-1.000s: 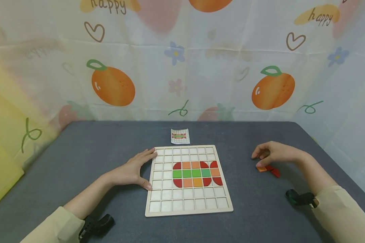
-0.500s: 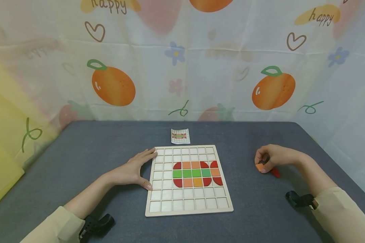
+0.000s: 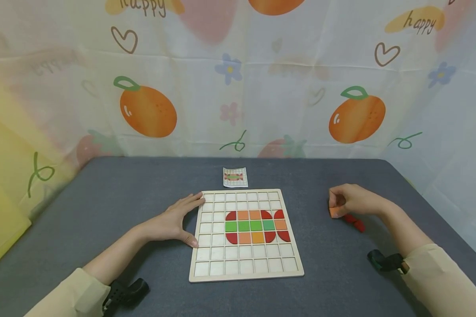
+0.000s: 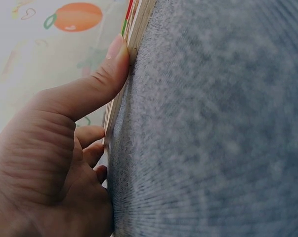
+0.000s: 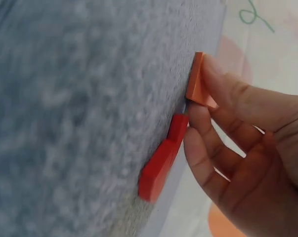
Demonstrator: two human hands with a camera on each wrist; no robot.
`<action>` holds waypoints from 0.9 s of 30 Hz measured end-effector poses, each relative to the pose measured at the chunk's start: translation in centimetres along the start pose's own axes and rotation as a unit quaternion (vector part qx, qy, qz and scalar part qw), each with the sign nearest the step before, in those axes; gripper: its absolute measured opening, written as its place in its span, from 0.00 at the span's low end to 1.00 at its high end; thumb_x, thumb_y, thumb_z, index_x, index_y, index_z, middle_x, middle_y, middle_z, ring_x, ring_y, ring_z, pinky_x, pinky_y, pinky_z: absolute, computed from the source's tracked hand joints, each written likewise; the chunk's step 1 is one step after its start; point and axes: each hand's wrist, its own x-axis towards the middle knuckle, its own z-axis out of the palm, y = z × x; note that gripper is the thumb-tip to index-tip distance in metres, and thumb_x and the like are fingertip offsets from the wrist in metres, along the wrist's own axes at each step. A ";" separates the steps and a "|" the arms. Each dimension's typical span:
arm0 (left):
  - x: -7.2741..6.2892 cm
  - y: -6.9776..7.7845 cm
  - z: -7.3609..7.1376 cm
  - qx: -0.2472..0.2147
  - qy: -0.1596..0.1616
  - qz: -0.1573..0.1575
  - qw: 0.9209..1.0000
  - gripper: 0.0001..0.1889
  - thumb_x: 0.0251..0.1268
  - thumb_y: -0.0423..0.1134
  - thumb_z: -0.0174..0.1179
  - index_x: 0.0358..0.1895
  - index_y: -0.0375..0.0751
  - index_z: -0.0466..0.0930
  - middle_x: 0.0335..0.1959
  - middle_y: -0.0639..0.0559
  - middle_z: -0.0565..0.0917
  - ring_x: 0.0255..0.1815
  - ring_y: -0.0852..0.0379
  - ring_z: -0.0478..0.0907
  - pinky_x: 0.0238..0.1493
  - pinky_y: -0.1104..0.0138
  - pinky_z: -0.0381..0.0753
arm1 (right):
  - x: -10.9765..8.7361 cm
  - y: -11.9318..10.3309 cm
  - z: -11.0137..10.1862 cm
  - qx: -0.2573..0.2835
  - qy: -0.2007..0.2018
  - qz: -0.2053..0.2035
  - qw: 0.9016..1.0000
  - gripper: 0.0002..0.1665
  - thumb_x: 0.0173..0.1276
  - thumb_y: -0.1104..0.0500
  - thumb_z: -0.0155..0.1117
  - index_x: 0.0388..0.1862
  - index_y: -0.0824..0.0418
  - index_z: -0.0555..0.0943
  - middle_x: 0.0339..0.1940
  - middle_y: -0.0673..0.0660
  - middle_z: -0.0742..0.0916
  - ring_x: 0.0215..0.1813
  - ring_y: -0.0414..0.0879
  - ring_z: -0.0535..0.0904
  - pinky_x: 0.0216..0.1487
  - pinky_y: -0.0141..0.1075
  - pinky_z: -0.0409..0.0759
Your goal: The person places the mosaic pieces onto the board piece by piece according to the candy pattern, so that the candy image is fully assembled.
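A wooden grid board (image 3: 246, 278) lies mid-table. Red rounded, orange and green tiles (image 3: 243, 226) fill part of its grid, to the right of centre. My left hand (image 3: 167, 223) rests against the board's left side, thumb and fingers spread along the edge; the thumb (image 4: 102, 79) touches the rim in the left wrist view. On the right, my right hand (image 3: 353, 201) pinches an orange square tile (image 5: 194, 81) between thumb and fingers, tilted just at the table surface. Red pieces (image 5: 156, 170) lie beside those fingers, partly covered by the hand in the head view.
Behind the board lies a small printed card (image 3: 235, 178) showing a coloured grid pattern. The dark table (image 3: 285, 174) ends at a fruit-printed cloth (image 3: 277, 101) at the back. A black strap device (image 3: 384, 260) sits on the right wrist.
My right hand has taken the orange tile between thumb and fingers and shifted it slightly left and away, apart from the red pieces. The left hand and board have stayed put.
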 end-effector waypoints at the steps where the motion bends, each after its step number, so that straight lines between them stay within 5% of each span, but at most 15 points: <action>1: 0.0 0.0 0.0 0.001 0.000 0.001 1.000 0.61 0.41 0.55 0.78 0.78 0.38 0.52 0.82 0.40 0.47 0.82 0.30 0.37 0.70 0.27 0.39 | 0.1 -0.1 0.0 -0.005 0.004 -0.002 1.000 0.11 0.59 0.58 0.73 0.31 0.58 0.77 0.27 0.49 0.86 0.27 0.37 0.76 0.35 0.31 0.75; 10: 0.1 -0.2 0.1 0.006 0.001 0.000 1.000 0.62 0.41 0.55 0.78 0.78 0.38 0.52 0.82 0.40 0.47 0.82 0.29 0.38 0.70 0.27 0.40 | 0.8 -1.4 0.3 0.001 0.014 -0.005 1.000 0.05 0.65 0.58 0.69 0.38 0.57 0.84 0.31 0.50 0.88 0.32 0.38 0.81 0.36 0.31 0.80; 27: 0.0 -0.2 0.0 0.004 0.003 0.006 1.000 0.61 0.41 0.55 0.79 0.78 0.39 0.52 0.83 0.41 0.47 0.82 0.30 0.38 0.70 0.27 0.40 | 3.1 -6.6 2.7 0.055 0.020 -0.043 0.997 0.09 0.66 0.57 0.69 0.44 0.59 0.85 0.35 0.54 0.87 0.34 0.46 0.88 0.38 0.35 0.85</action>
